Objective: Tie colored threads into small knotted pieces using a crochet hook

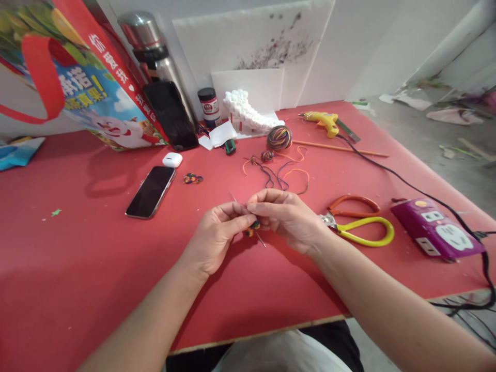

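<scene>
Multicoloured yarn piece (pixel 249 232) sat at frame centre, pinched by the left hand (pixel 222 227); the right hand (pixel 285 216) had its fingertips together, contents hidden. A needle (pixel 262 241) projected below. Stitching appeared underway; the next move likely required steady tension.

Hands (pixel 220 227) holding small yarn piece (pixel 254 226), thin metal rod (pixel 262 241) — scissors (pixel 341 228) nearby; red table (pixel 96 258)

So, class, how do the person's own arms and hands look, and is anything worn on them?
The left hand and right hand are bare, with no gloves, rings or watch in view. The forearms are uncovered as far as the picture shows, no sleeves visible.
</scene>
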The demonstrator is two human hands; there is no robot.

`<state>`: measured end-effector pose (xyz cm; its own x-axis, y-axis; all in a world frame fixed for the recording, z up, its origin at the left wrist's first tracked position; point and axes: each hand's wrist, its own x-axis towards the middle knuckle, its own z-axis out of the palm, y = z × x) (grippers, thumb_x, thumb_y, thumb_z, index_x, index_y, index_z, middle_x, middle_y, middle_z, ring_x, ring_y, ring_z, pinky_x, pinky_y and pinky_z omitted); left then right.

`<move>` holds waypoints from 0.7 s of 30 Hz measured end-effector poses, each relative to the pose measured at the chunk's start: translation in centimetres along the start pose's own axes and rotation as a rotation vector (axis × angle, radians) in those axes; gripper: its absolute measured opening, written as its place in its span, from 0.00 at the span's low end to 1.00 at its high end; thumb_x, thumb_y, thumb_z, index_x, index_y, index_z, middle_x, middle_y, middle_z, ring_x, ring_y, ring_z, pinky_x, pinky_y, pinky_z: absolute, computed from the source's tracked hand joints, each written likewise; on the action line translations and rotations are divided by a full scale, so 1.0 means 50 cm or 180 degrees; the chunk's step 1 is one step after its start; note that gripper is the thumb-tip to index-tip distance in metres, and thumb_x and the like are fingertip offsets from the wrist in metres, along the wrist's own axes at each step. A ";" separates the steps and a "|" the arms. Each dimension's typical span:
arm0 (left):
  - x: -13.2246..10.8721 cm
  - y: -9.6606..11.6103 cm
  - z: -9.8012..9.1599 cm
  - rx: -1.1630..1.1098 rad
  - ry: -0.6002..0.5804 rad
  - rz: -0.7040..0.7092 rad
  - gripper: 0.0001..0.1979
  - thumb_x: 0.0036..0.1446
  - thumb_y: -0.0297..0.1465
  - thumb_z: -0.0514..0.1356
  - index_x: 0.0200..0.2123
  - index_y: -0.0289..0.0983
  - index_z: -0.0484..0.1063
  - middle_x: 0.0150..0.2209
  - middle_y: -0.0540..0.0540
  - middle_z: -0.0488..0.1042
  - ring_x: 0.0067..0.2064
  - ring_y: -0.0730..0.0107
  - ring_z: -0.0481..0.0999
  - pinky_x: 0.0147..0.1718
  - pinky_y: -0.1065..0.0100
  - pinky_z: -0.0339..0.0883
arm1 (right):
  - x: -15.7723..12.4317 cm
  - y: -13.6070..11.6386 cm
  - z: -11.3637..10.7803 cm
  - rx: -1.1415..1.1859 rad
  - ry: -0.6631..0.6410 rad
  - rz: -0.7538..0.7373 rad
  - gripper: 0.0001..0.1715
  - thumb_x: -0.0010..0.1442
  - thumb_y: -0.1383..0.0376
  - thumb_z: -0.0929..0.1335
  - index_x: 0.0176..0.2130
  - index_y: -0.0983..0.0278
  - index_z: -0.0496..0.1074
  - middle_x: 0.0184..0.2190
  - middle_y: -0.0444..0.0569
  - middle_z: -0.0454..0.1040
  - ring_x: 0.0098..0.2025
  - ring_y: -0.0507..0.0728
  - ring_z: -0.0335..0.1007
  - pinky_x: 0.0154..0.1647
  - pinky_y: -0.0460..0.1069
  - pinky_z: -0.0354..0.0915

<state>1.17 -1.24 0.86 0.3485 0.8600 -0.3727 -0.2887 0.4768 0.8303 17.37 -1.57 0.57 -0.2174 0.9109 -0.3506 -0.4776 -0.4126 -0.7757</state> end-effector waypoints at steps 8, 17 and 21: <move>0.002 0.003 0.002 -0.0009 0.0153 -0.0043 0.11 0.42 0.31 0.78 0.26 0.35 0.81 0.29 0.45 0.83 0.31 0.71 0.80 0.29 0.74 0.68 | -0.005 -0.010 -0.001 0.0071 0.0037 -0.0145 0.17 0.43 0.58 0.82 0.27 0.65 0.78 0.21 0.41 0.72 0.23 0.48 0.63 0.27 0.46 0.59; 0.001 0.002 0.002 -0.0182 0.0179 0.0117 0.09 0.43 0.29 0.78 0.27 0.35 0.82 0.29 0.46 0.83 0.33 0.68 0.81 0.39 0.67 0.74 | -0.004 -0.006 -0.007 -0.0624 0.0073 -0.0523 0.18 0.46 0.56 0.83 0.29 0.64 0.79 0.23 0.42 0.74 0.23 0.48 0.62 0.20 0.45 0.57; -0.001 0.004 0.000 -0.0243 0.0045 0.0135 0.07 0.45 0.30 0.75 0.28 0.35 0.83 0.31 0.44 0.84 0.34 0.64 0.83 0.46 0.62 0.75 | 0.002 -0.006 -0.012 -0.0344 -0.0029 -0.0441 0.17 0.45 0.58 0.83 0.29 0.65 0.80 0.24 0.43 0.75 0.24 0.47 0.65 0.26 0.45 0.62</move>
<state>1.11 -1.18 1.04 0.3221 0.8820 -0.3440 -0.3703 0.4517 0.8117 18.01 -1.38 0.44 -0.1638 0.9588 -0.2321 -0.4094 -0.2801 -0.8683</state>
